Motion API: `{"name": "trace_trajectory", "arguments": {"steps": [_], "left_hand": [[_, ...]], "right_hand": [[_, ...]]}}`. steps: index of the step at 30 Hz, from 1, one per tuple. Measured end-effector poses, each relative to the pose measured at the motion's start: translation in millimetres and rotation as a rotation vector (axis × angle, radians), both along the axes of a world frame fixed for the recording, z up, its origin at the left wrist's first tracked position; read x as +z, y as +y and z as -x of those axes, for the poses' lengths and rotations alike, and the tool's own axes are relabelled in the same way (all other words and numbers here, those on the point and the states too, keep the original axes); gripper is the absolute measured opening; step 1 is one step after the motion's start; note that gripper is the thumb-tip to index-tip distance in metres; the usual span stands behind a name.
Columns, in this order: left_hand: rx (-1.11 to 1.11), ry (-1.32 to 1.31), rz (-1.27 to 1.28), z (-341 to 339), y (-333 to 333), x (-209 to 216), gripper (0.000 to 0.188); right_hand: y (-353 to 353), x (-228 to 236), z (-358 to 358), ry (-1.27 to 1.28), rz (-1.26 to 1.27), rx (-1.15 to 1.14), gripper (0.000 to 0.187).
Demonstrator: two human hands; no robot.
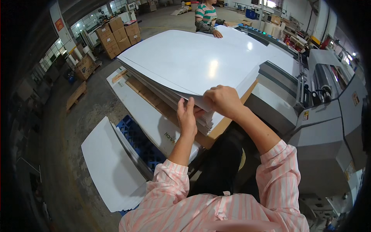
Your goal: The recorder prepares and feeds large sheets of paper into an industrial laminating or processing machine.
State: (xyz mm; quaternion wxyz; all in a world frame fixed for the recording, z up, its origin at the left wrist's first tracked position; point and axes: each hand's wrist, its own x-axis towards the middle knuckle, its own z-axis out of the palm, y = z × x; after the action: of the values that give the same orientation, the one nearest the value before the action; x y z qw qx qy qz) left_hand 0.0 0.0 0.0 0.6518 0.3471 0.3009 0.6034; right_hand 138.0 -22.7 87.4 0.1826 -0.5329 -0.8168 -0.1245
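Note:
A broad, glossy white sheet (170,58) lies on top of a tall stack of sheets (162,92) in front of me. My right hand (224,101) is closed on the near corner of the top sheet, and the edge there is lifted a little. Just left of it, my left hand (187,118) touches the stack's near edge below the raised sheet. Its thumb and forefinger point upward, apart, while its other fingers are partly hidden against the sheets. Layered edges show beneath both hands, some of them uneven.
On the right stands a large grey machine (317,120) with rollers. Lower left, another stack of white sheets (112,166) rests on a blue plastic pallet (133,133). Across the sheet, a co-worker (206,17) has a hand on it. Cardboard boxes (116,36) stand far left.

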Motion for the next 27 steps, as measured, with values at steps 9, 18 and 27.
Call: {"name": "trace_trajectory", "arguments": {"steps": [9,18,27], "left_hand": [[-0.077,-0.129,-0.046,6.9,-3.5,-0.8,0.06],[0.003,-0.021,-0.026,2.8,-1.2,3.0,0.066],[0.073,0.045,-0.066,0.0,1.4,-5.3,0.064]], "right_hand": [[-7.6,11.5,2.6,0.178,-0.196,0.01,0.011],[-5.2,-12.7,-5.8,0.114,0.072,-0.085,0.022],[8.5,7.8,-1.4,0.102,-0.105,-0.011,0.015]]}}
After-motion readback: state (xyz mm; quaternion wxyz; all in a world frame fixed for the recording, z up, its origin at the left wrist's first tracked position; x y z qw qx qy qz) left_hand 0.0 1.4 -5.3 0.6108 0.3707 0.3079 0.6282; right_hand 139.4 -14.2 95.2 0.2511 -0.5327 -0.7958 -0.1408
